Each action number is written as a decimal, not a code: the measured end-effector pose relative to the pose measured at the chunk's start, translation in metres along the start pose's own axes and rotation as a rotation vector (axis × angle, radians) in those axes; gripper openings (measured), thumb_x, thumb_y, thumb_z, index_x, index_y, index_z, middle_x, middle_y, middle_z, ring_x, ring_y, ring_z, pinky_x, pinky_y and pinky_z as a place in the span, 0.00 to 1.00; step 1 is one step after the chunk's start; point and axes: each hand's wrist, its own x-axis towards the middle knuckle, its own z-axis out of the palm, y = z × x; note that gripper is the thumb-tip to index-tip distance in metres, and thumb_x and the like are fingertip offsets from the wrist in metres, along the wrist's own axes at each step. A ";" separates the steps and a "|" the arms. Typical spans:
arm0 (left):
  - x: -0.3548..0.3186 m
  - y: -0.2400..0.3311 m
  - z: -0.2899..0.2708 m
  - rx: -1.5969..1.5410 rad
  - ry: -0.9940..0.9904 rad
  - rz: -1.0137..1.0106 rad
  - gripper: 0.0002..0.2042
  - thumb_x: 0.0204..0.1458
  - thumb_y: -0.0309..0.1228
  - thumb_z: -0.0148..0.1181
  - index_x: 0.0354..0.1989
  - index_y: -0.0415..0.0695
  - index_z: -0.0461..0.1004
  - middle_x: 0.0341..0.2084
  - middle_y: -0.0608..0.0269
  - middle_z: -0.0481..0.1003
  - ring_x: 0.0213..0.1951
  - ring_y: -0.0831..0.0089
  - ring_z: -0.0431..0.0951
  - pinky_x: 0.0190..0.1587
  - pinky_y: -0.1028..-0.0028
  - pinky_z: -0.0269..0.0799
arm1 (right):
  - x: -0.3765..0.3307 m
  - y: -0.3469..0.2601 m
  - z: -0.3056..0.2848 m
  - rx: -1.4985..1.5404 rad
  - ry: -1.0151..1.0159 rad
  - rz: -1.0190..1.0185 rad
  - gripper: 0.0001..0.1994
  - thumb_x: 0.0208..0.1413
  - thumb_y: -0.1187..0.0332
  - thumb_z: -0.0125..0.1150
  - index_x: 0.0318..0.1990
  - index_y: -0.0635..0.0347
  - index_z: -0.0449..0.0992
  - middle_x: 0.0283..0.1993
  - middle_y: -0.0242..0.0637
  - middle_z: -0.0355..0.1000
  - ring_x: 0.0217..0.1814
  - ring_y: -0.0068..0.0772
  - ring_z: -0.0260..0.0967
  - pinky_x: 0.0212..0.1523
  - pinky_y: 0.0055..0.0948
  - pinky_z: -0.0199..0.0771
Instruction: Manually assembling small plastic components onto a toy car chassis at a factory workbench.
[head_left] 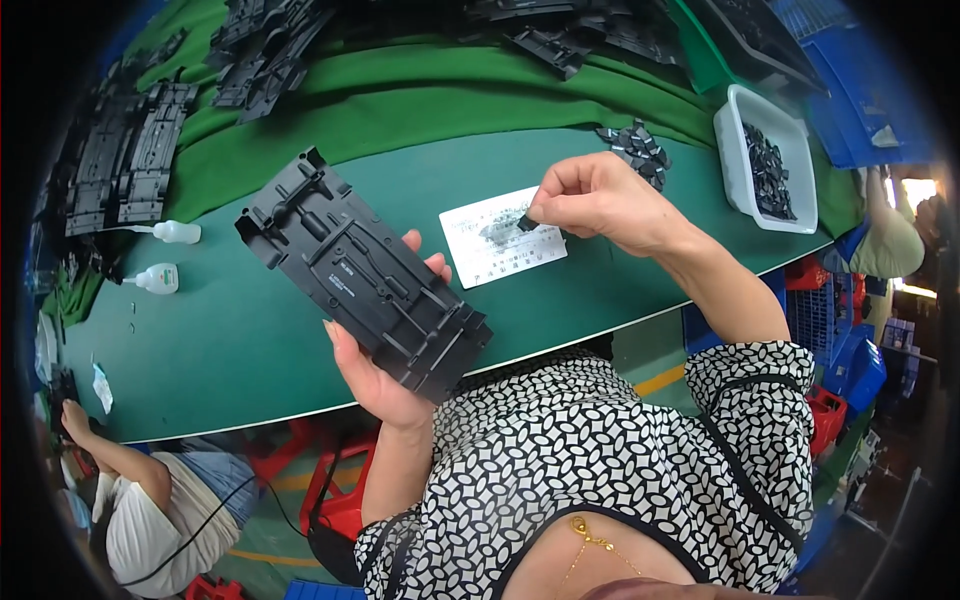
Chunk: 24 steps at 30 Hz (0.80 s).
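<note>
Spreading across the whole view, the long green-topped counter (250, 330) carries rows of black moulded parts at its far edge, a white rectangular plastic tray (735, 165) of small black pieces at the right, and two small white squeeze bottles (165, 255) at the left. Above its near edge, the left hand (385, 365) holds a flat black moulded plastic panel (360, 270), ribbed and channelled on its upper face, with the palm under the lower end and the fingertips curling up over the far long edge. That panel looks light and stiff, though thin ribs and corner tabs could probably snap, so gripping by the long edges seems safest. Just beyond it lies a white printed paper card (500, 240) on the counter. Over the card, the right hand (600, 200) is closed in a narrow pinch on a tiny black plastic piece (527, 222), which is likely feather-light, hard, and easy to drop, so fingertip hold suits it.
</note>
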 end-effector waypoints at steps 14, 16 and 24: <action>0.002 -0.004 -0.003 0.063 -0.046 0.038 0.33 0.58 0.53 0.34 0.64 0.40 0.44 0.60 0.41 0.54 0.56 0.52 0.64 0.59 0.57 0.59 | -0.008 0.001 -0.003 0.351 -0.071 0.101 0.07 0.50 0.71 0.61 0.27 0.65 0.73 0.19 0.26 0.63 0.18 0.12 0.52 0.17 0.15 0.47; 0.003 -0.004 -0.002 0.081 -0.022 0.049 0.33 0.58 0.53 0.36 0.64 0.41 0.44 0.59 0.40 0.55 0.55 0.52 0.65 0.58 0.58 0.61 | -0.006 0.005 0.002 0.233 -0.024 0.037 0.07 0.51 0.71 0.60 0.27 0.66 0.73 0.20 0.26 0.64 0.19 0.13 0.55 0.18 0.15 0.51; -0.001 0.000 -0.003 0.107 -0.021 0.045 0.34 0.59 0.54 0.30 0.64 0.39 0.45 0.60 0.42 0.54 0.55 0.54 0.65 0.57 0.57 0.61 | 0.003 0.018 0.016 -1.143 0.195 -1.049 0.06 0.38 0.75 0.57 0.23 0.60 0.64 0.24 0.36 0.60 0.24 0.36 0.63 0.25 0.32 0.68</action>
